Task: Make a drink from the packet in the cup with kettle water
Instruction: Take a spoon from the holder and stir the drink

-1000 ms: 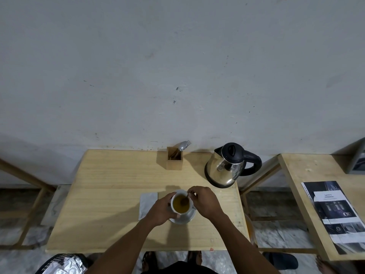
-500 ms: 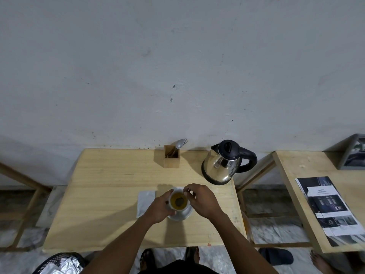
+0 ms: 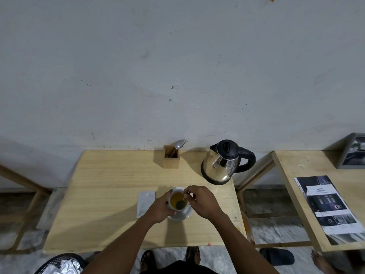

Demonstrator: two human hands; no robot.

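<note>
A white cup (image 3: 176, 198) holding yellow-brown drink stands on a white saucer (image 3: 184, 214) near the front middle of the wooden table (image 3: 110, 186). My left hand (image 3: 161, 207) wraps around the cup's left side. My right hand (image 3: 201, 200) pinches the handle of a spoon (image 3: 183, 200) whose bowl dips in the drink. A flat silver packet (image 3: 145, 203) lies on the table just left of the cup. The steel kettle (image 3: 222, 165) with black lid and handle stands at the back right corner.
A wooden holder (image 3: 171, 157) with cutlery stands at the table's back edge by the wall. A second table (image 3: 296, 175) on the right carries a printed sheet (image 3: 328, 204) and a grey frame. A bin with silver wrappers (image 3: 59, 265) is at bottom left.
The spoon's bowl has shifted inside the cup, from its right side toward the near side. Both hands stay at the cup. The camera view has shifted slightly.
</note>
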